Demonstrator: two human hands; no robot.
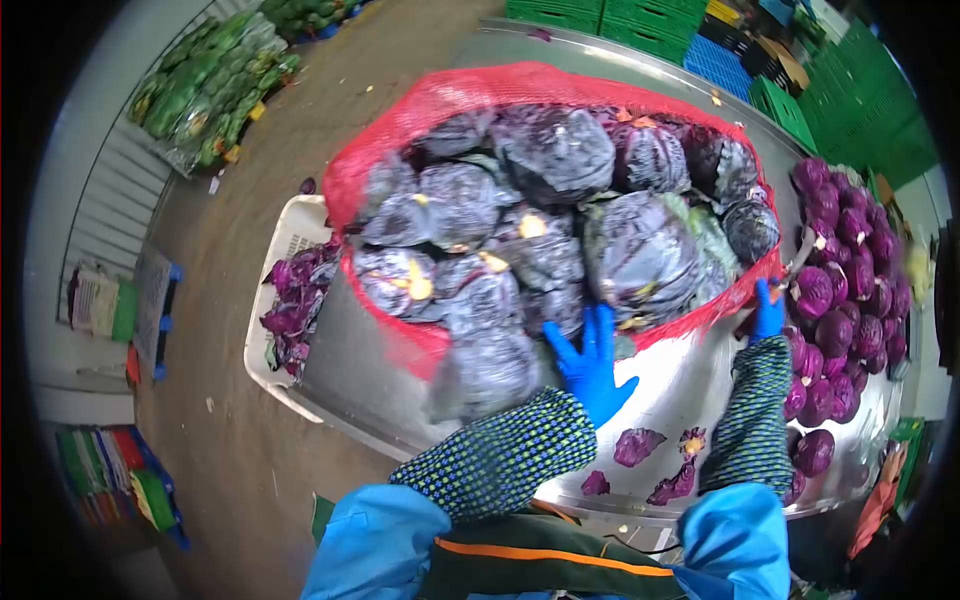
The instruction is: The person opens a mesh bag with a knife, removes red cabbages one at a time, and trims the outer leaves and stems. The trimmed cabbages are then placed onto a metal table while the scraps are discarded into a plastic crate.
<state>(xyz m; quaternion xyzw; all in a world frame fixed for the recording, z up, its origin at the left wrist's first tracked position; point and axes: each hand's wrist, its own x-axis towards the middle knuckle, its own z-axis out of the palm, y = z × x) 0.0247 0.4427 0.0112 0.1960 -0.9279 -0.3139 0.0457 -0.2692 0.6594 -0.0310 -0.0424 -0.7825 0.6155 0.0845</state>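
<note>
My left hand, in a blue glove, has its fingers spread at the front edge of a red net bag. Its fingertips reach the lower heads of dark red cabbage in the wide opening. One cabbage, smeared by motion, is beside this hand on the left, at the bag's front rim. My right hand, also gloved in blue, is closed at the bag's right rim around what looks like a knife, its slim pale blade pointing away from me. Part of the handle is hidden by the fingers.
Shiny trimmed purple cabbages are heaped on the right of the metal table. Loose purple leaves lie near the front edge. A white crate of leaf scraps stands at the left. Green crates are stacked behind.
</note>
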